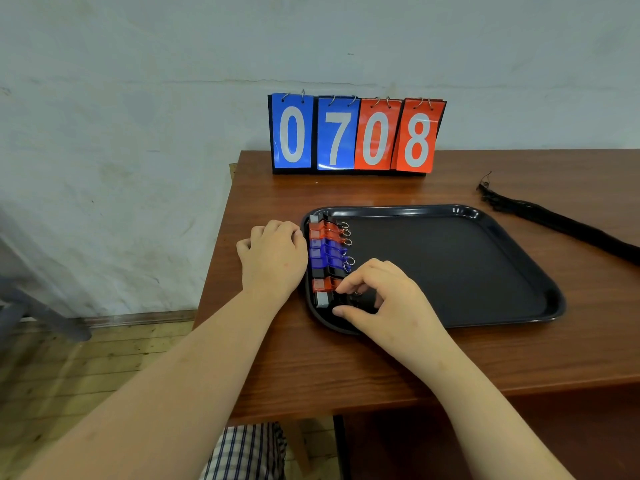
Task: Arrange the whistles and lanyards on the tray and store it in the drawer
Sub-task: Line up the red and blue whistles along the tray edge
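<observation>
Whistles (329,249) line the tray's (485,216) left edge; my right hand (388,299) pinches a black whistle (330,300) into the row, left hand (273,258) loosely curled, empty, at the rim. Next, I reckon: lanyards (561,220) off the counter (346,368).

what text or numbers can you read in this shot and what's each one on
"0": left blue flip card of the black tabletop scoreboard
"7": right blue flip card
"0": left red flip card
"8": right red flip card
No print is readable on the red, blue and black plastic whistles or the black plastic tray.
</observation>
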The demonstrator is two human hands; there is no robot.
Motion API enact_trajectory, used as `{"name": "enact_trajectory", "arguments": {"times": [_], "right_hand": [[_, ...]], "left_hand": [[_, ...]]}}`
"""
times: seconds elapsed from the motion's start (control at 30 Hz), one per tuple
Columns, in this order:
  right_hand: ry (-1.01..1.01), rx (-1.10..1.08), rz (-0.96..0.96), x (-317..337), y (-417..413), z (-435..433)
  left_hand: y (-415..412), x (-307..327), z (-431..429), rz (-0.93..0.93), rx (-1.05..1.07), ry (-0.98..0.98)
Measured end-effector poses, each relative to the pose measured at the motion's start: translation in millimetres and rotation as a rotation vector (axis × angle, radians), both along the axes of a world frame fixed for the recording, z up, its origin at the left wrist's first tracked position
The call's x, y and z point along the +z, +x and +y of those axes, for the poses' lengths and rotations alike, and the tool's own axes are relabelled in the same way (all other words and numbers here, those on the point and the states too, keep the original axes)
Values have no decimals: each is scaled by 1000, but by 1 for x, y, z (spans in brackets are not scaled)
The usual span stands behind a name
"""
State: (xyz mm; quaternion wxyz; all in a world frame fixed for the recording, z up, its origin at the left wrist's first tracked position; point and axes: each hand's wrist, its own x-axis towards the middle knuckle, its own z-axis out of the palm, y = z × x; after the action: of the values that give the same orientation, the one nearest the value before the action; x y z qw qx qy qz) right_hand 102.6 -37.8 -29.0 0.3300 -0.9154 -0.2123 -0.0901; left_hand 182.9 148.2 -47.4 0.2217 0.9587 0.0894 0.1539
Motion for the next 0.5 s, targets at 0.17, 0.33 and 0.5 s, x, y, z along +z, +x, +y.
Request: {"name": "enact_trajectory", "arguments": {"times": [0.17, 0.33, 0.5], "right_hand": [[6, -1, -3, -2, 0, -1], [34, 8, 11, -1, 2, -1], [81, 6, 22, 0, 1, -2]], "left_hand": [[-1, 0, 0, -8, 3, 2], [-1, 1, 0, -11, 5, -7], [-1, 1, 0, -4, 3, -10]]}}
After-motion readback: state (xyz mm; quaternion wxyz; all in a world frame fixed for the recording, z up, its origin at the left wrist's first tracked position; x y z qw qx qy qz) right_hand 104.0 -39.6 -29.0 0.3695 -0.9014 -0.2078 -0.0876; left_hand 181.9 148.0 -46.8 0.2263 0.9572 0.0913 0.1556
